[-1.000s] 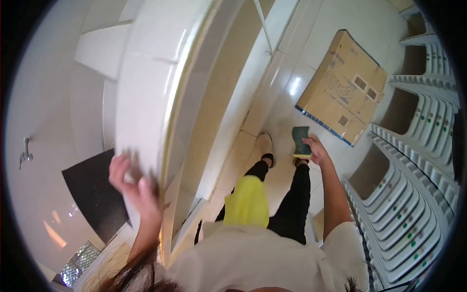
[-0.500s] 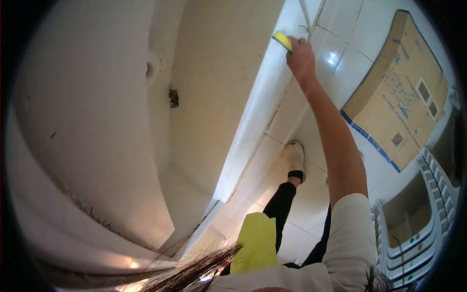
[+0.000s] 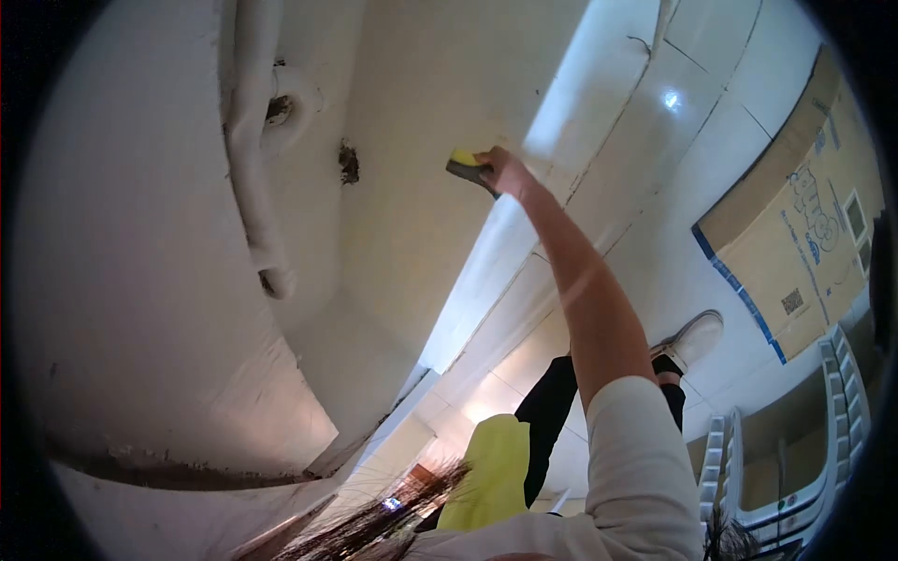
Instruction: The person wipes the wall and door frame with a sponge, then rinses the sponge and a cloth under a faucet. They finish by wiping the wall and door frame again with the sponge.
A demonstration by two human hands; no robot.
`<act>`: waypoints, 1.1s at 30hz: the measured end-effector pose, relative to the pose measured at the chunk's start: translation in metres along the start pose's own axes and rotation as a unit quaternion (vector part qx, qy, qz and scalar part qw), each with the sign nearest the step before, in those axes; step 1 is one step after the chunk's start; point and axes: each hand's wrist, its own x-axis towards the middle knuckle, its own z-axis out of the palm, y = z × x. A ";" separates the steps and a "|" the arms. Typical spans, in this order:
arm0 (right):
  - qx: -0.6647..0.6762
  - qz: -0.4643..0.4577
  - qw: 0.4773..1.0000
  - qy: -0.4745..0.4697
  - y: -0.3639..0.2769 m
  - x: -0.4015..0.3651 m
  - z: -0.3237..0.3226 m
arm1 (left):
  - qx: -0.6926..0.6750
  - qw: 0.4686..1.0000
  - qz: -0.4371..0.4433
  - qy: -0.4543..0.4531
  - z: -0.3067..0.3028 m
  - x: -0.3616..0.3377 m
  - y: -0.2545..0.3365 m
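Observation:
My right hand point(image 3: 503, 172) is closed around a sponge point(image 3: 465, 161), yellow with a dark scouring side. My arm reaches forward, and the sponge overlaps the cream inner surface point(image 3: 412, 224) of a long trough-like basin in this view. The hand is close to the inner edge of the basin's white ledge point(image 3: 486, 266), which runs diagonally beside the floor. My left hand is out of view. A bright yellow-green piece point(image 3: 486, 472), like cloth, shows at my front.
A white pipe point(image 3: 254, 168) runs along the far wall, near a dark hole point(image 3: 349, 162). A flattened cardboard box point(image 3: 776, 252) lies on the tiled floor at right, above a grey plastic stool-like frame point(image 3: 786, 496). My shoe point(image 3: 697, 341) stands on the tiles.
My right hand has brought the sponge from the ledge's far part nearer and left, over the inner side. My view has shifted, and a shoe now shows farther right.

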 end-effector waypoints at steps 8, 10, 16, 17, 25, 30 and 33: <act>0.152 0.106 0.978 0.093 -0.042 -0.162 -0.037 | -0.020 1.000 -0.014 0.013 -0.028 -0.022 0.001; 0.357 0.288 0.884 0.089 -0.023 -0.216 -0.081 | -0.039 0.998 -0.037 0.037 -0.034 -0.034 -0.004; 0.299 0.331 0.843 0.302 -0.080 -0.362 -0.319 | -0.006 0.997 0.052 0.060 -0.022 0.009 0.009; 0.299 0.339 0.831 0.325 -0.100 -0.375 -0.357 | -0.015 0.998 0.044 0.053 -0.028 0.012 0.013; 0.336 0.153 0.802 0.470 -0.327 -0.339 -0.551 | -0.009 0.999 0.004 0.040 -0.051 0.011 -0.003; 0.392 0.047 0.856 0.333 -0.501 -0.249 -0.532 | -0.045 0.998 -0.015 0.038 -0.062 0.009 -0.009; 0.417 0.004 0.882 0.219 -0.584 -0.202 -0.480 | -0.067 0.997 -0.010 0.048 -0.066 0.002 -0.012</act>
